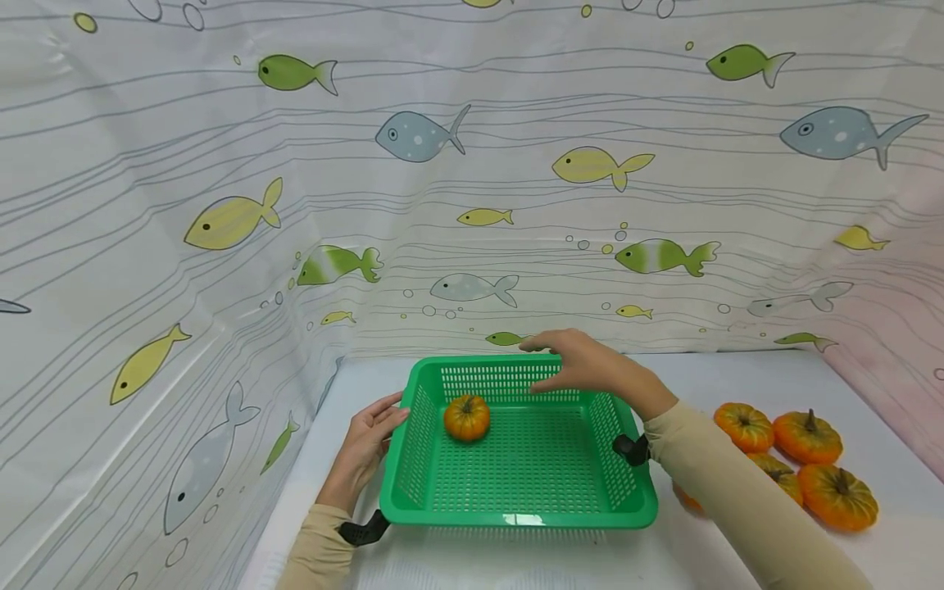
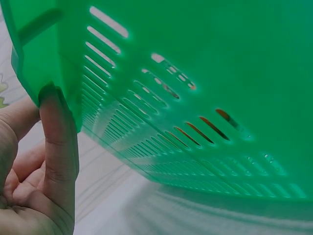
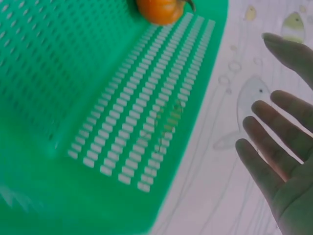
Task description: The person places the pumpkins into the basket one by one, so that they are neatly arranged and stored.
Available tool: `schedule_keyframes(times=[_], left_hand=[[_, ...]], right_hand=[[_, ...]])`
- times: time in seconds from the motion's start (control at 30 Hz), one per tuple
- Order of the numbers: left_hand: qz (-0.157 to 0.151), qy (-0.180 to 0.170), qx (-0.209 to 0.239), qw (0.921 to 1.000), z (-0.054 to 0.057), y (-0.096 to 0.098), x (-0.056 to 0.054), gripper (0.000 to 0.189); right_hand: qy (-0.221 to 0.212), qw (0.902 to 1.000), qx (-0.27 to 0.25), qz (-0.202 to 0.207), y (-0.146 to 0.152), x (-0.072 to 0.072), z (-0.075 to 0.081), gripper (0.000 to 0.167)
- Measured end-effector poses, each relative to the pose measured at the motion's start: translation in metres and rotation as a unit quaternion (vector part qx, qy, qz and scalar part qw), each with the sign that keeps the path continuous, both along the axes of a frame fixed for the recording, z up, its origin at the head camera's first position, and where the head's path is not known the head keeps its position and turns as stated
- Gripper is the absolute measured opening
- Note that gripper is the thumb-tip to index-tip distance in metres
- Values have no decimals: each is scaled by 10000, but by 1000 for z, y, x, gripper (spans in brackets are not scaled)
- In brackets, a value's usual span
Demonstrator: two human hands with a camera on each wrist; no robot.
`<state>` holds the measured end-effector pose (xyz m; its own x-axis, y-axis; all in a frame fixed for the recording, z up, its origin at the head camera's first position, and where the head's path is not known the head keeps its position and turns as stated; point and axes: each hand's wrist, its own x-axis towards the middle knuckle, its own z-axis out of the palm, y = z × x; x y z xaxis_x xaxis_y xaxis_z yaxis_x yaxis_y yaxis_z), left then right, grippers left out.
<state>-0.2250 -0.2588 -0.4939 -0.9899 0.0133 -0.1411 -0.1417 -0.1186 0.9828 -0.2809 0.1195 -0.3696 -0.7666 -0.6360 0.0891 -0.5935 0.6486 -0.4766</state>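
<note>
A green plastic basket [image 1: 516,519] with slotted walls stands on the white table. One small orange pumpkin [image 1: 467,418] lies in its back left part. At the basket's left rim, my left hand [image 1: 371,434] grips the edge; the left wrist view shows the fingers [image 2: 59,142] bent against the rim. Above the basket's back right part hovers my right hand [image 1: 583,362], fingers spread and holding nothing. The right wrist view shows that hand's fingers [image 3: 276,142] apart from the basket wall, with the pumpkin [image 3: 160,10] at the top.
Several more orange pumpkins [image 1: 838,496] are grouped on the table to the right, partly hidden by my right sleeve [image 1: 737,492]. A white fish-print sheet [image 1: 531,238] hangs behind the table and along its sides.
</note>
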Motion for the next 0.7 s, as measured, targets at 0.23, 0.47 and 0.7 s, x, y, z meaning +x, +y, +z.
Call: schedule_keyframes(times=[0.23, 0.47, 0.7], left_hand=[[32, 4, -71, 10000, 0, 0, 1, 53], [27, 37, -108, 9999, -1, 0, 1, 53], [56, 36, -131, 9999, -1, 0, 1, 53]], right_hand=[[260, 9995, -58, -175, 39, 7, 3, 65], [314, 9984, -139, -452, 76, 16, 1, 65], [320, 9960, -113, -831, 110, 25, -1, 69]])
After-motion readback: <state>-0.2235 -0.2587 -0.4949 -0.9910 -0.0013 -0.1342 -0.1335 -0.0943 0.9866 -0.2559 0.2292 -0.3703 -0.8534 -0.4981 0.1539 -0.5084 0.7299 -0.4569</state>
